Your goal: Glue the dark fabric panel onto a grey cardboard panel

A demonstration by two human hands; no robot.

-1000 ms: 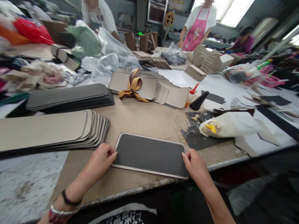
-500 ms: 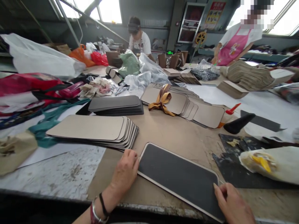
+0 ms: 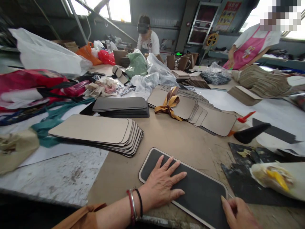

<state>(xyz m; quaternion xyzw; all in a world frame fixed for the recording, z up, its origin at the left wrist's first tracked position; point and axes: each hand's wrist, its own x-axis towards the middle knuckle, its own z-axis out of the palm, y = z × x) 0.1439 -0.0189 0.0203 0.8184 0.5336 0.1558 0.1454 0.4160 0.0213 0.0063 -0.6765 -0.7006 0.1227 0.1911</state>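
Note:
A dark grey rectangular panel (image 3: 200,184) with rounded corners and a pale beige border lies slanted on the brown sheet in front of me. My left hand (image 3: 164,181) is spread flat on its left half, fingers apart. At the panel's right end my right hand (image 3: 235,211) pinches the edge, thumb on top and the other fingers curled. To the left sits a fanned stack of beige panels (image 3: 92,127) with dark undersides. Behind that stack is a pile of dark grey panels (image 3: 121,105).
Beige panels tied with a brown-yellow ribbon (image 3: 169,105) lie farther back. On the right are a red-nozzled bottle (image 3: 243,119), a black tapered object (image 3: 251,133) and a glue-stained wrapped bundle (image 3: 278,178). Two people (image 3: 149,39) work across the table, beyond plastic bags (image 3: 153,74).
My left hand has moved from the panel's left edge onto its face and spread flat. My right hand stays at the right end. The view has shifted slightly.

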